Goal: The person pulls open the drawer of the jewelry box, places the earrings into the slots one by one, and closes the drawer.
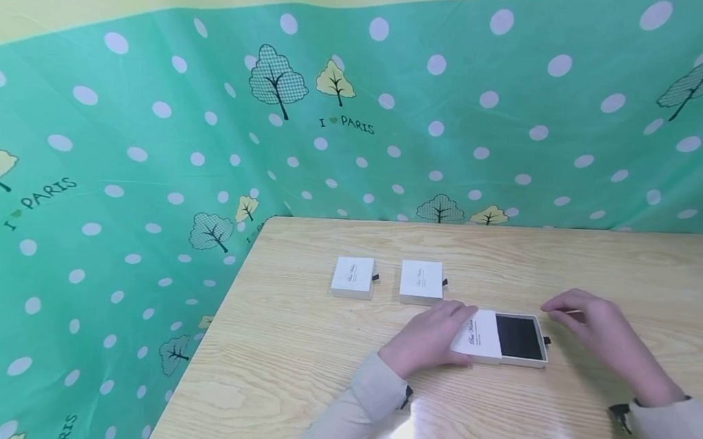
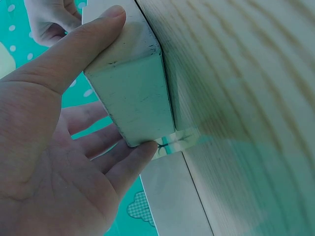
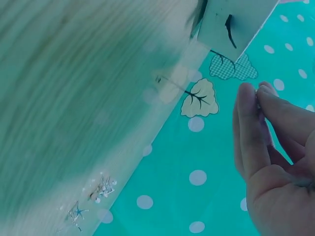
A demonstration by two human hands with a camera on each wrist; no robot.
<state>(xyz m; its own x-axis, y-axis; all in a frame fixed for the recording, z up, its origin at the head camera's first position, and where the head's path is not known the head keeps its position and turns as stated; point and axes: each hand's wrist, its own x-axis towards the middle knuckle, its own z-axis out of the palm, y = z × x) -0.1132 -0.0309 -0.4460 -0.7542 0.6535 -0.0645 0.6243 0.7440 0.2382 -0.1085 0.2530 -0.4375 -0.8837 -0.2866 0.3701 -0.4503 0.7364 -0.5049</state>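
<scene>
A white slide-out gift box (image 1: pixel 483 339) lies on the table, its drawer pulled out to the right with a dark lining (image 1: pixel 520 337) showing. A small black pull tab (image 1: pixel 546 340) sticks out of the drawer's end. My left hand (image 1: pixel 431 339) grips the box's sleeve from the left, thumb on the near side and fingers on the far side; in the left wrist view the box's plain end (image 2: pixel 130 96) sits between them. Just beyond the drawer, my right hand (image 1: pixel 593 328) hovers with thumb and fingertips close together. No object shows between those fingertips.
Two closed white boxes (image 1: pixel 353 277), (image 1: pixel 421 281) with black tabs stand farther back on the wooden table (image 1: pixel 279 351). Small shiny star-shaped pieces (image 3: pixel 77 212) lie on the table in the right wrist view. A green dotted cloth (image 1: pixel 397 113) hangs behind the table's back edge.
</scene>
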